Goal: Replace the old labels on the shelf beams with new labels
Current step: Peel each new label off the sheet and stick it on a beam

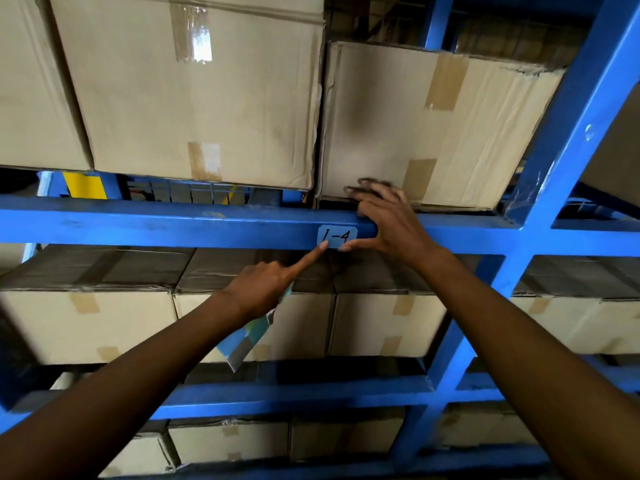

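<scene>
Label (337, 236), rounded paper marked "1-4", lies flat on the blue steel beam (173, 225); left hand (266, 285) grips sheets (249, 336), forefinger pressing its corner; right hand (388, 220) lies open, thumb at its edge.

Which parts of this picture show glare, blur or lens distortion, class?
Head view: glare shines off the clear tape on the upper left box; the right hand has motion-blurred fingertips; the wide lens bows the blue beam and tilts the upright; the label reading 1-4 stays sharp.
</scene>
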Tool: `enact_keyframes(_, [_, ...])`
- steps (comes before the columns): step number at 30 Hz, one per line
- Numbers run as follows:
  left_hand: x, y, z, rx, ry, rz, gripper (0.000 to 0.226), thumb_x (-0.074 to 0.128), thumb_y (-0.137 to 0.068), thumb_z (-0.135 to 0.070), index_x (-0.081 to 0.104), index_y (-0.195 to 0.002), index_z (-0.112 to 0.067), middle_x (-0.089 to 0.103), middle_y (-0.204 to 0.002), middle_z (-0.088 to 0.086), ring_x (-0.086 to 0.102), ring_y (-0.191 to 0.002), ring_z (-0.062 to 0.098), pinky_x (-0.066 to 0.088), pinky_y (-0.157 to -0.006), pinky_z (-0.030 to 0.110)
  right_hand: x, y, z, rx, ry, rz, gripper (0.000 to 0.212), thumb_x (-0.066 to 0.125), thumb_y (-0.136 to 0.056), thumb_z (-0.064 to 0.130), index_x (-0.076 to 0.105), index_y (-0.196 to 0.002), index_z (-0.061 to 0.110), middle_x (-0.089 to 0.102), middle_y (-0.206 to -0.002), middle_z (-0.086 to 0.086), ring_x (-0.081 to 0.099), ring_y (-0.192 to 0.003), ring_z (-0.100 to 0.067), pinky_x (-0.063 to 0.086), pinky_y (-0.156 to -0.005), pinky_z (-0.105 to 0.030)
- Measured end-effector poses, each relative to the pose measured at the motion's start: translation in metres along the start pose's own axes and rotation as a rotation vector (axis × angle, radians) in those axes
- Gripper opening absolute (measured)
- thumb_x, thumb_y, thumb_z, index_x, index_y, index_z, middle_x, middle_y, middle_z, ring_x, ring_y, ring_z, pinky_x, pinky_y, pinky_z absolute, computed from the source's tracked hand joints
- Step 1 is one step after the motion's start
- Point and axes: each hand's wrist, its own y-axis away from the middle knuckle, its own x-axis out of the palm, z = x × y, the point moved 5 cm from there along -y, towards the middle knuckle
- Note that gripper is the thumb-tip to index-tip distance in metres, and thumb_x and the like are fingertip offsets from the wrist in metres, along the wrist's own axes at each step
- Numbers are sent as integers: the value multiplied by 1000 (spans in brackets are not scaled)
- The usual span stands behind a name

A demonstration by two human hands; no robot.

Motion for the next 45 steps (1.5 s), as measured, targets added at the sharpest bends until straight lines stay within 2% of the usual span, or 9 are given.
enact_keyframes(6, [1,10,-19,35,327,23,112,52,-83,9,-25,-135,-54,63,-69,17,58,-54,30,52,-57,49,-9,11,-27,186,-209,-39,39,57,-81,53,68,-108,27,46,-144,3,24,-140,-18,18,-102,-37])
enact_keyframes(12, [2,-2,-59,89,629,-59,103,57,-88,-3,-17,-139,-51,69,-100,20,68,-73,23,57,-68,46,-31,42,-42,269,-265,-103,28,51,-91,41,72,-99,23,55,-136,-3,37,-132,-23,26,-104,-40])
enact_keyframes(15, [1,-22,-89,63,770,-110,105,64,-86,-11,-14,-138,-58,51,-134,1,59,-100,1,50,-90,27,-58,69,-58,329,-324,-226,24,55,-91,32,73,-96,17,66,-118,-7,51,-116,-25,39,-99,-47])
enact_keyframes(18, [-3,-45,-124,75,923,-157,106,68,-83,-12,-9,-136,-62,46,-117,-25,51,-91,-20,42,-79,6,-89,101,-76,356,-308,-360,22,56,-91,25,72,-87,12,72,-95,-7,61,-95,-25,44,-88,-39])
enact_keyframes(22, [-13,-76,-182,107,1154,-256,104,69,-81,-5,1,-132,-65,53,-105,-32,60,-94,-12,47,-75,3,-127,159,-106,422,-260,-509,23,56,-91,23,68,-77,9,69,-77,-5,58,-79,-18,39,-77,-27])
enact_keyframes(29, [-33,-126,-274,94,1330,-469,102,72,-76,3,10,-139,-48,67,-112,-7,68,-91,1,53,-78,14,-158,233,-178,463,-393,-470,20,65,-85,18,69,-101,8,67,-99,-8,60,-93,-9,44,-82,-7])
enact_keyframes(36, [-54,-159,-349,139,1330,-590,94,69,-79,2,21,-138,-52,49,-140,-11,62,-110,0,51,-83,12,-185,255,-247,374,-284,-463,36,60,-86,27,62,-116,8,58,-124,-7,55,-112,-23,50,-94,-42])
enact_keyframes(40, [-67,-167,-373,153,1263,-612,93,67,-81,5,13,-148,-32,55,-119,-42,60,-103,-12,46,-79,2,-196,257,-259,336,-57,-478,41,55,-88,30,59,-121,7,54,-135,-10,53,-114,-27,44,-93,-37])
enact_keyframes(45, [-86,-169,-373,125,1241,-610,93,66,-83,0,14,-145,-46,58,-121,-25,65,-98,-6,50,-72,5,-208,246,-256,350,-107,-503,30,59,-88,21,64,-115,10,55,-133,-8,51,-112,-23,47,-88,-40])
